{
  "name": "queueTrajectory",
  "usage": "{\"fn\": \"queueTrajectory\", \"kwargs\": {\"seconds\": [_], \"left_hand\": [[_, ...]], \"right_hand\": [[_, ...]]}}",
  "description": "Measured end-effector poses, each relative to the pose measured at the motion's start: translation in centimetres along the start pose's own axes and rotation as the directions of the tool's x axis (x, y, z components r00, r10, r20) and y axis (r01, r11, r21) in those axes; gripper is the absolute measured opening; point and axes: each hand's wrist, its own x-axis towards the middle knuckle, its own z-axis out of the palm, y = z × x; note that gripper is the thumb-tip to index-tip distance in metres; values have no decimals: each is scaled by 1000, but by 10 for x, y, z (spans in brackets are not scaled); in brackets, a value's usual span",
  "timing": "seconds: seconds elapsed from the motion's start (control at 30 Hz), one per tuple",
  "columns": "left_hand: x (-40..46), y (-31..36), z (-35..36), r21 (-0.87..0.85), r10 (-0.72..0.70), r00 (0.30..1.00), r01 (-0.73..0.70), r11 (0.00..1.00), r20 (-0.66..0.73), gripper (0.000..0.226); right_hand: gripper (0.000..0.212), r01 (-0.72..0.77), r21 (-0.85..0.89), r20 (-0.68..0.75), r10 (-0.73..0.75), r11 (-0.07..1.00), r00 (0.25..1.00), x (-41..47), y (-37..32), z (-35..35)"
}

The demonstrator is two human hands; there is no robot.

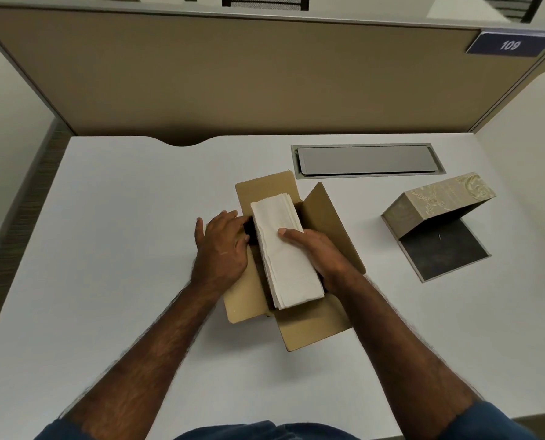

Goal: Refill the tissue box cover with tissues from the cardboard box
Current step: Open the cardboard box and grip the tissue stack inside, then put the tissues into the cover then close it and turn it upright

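The stack of white tissues [285,252] is sitting in the open cardboard box [315,328] at the middle of the desk [122,249], its top rising above the box walls and its long side running away from you, tilted slightly to the left. You are gripping it from both sides. Your right hand [320,252] is pressing against the right face of the stack, with the thumb lying over the top sheet and the fingers hidden down inside the box. Your left hand [223,246] is lying on the left side, palm down over the left flap, with its fingertips tucked into the dark gap beside the stack; how firmly they are closing on the tissues is hidden. All 4 brown flaps are folded outward, the right one standing up at an angle.

Well to the right of the box, the tissue box cover [436,201] is resting apart from everything else, its patterned beige shell hinged up and tipped back from its dark base panel [442,249]. Behind the box, a grey cable hatch [366,160] is sitting flush in the desk. A tan partition [233,74] is rising at the far edge, carrying a blue plate reading 109 [510,44].
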Motion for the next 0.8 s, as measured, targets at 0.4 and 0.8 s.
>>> {"fn": "queueTrajectory", "kwargs": {"seconds": [0.4, 0.8], "left_hand": [[-25, 112, -22, -680, -301, 946, 299, 669, 119, 86], [-42, 204, 4, -810, -170, 883, 469, 353, 438, 79]], "right_hand": [[61, 42, 295, 100, -75, 955, 992, -53, -22, -31], [50, 72, 360, -70, -50, 930, 996, -97, -14, -86]]}}
